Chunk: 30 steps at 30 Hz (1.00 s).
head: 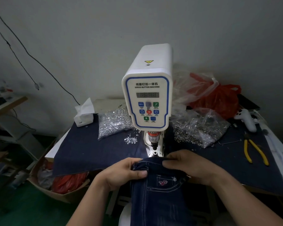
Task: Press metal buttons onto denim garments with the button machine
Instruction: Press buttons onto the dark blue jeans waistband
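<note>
The waistband of the dark jeans is gripped at either end by the left hand and right hand, held crosswise just short of the button machine's lower die, straight ahead.

jeans sit just before the button machine; stud bag to its left, pliers well right, tissue box far left.

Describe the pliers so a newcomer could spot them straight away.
Start at the white button machine and look right across the dark cloth-covered table. Beyond the bag of dark metal rings, the pliers lie flat; only they have yellow handles.
</note>
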### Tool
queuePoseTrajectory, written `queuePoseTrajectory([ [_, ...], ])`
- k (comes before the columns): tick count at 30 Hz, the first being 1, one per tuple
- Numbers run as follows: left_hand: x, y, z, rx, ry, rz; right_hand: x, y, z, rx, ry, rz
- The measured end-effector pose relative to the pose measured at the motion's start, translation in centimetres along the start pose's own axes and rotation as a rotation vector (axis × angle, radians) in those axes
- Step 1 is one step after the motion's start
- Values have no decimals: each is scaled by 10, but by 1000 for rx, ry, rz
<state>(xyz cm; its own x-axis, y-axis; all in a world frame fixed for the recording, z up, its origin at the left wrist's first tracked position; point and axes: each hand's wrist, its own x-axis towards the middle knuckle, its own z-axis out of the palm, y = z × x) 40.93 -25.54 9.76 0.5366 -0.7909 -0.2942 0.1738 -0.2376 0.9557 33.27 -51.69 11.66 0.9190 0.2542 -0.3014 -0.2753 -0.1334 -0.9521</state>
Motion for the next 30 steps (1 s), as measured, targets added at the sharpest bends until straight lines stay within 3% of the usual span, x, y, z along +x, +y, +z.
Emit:
queuePoseTrajectory([
  [3,4,-4,6,-192,27,59,-4,-4,-7,-216,-86,88],
  [6,10,-9,12,-307,85,60,-3,3,-12,-209,-124,139],
  [10,26,-14,21,-431,243,-29,12,16,-13,-59,107,94],
  [12,32,-14,23,-342,373,-70,20,17,-13,-49,164,75],
  [20,54,-3,16,-149,585,22,48,10,-22,-36,264,80],
  [30,78,-21,-1,144,693,-16,60,23,-26,-95,300,29],
])
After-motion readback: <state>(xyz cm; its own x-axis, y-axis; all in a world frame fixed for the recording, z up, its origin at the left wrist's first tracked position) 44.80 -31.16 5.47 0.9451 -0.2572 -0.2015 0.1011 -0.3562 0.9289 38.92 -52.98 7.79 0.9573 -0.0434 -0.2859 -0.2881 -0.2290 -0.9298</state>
